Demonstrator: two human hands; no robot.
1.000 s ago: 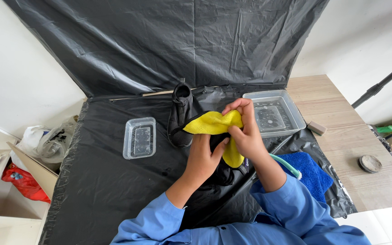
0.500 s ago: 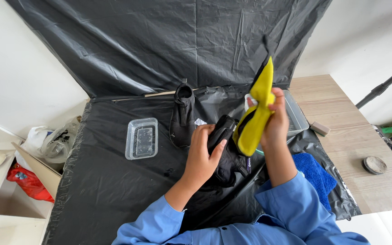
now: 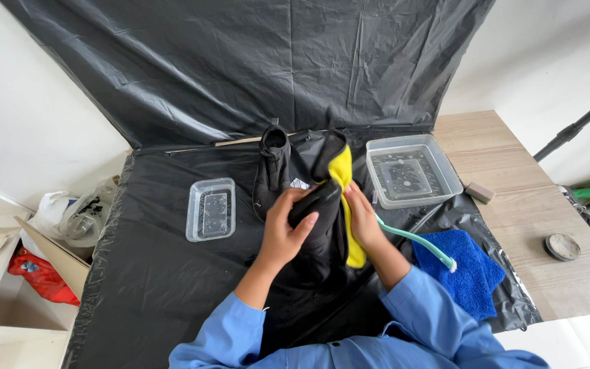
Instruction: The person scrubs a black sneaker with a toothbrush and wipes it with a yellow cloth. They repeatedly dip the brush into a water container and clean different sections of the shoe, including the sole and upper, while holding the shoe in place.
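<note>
The left hand (image 3: 283,229) is clasping a black shoe (image 3: 319,225) over the black plastic sheet (image 3: 151,273) while the right hand (image 3: 362,217) is pressing a yellow cloth (image 3: 341,174) against it, a second black shoe (image 3: 272,167) standing just behind, clear trays (image 3: 210,208) lying either side.
</note>
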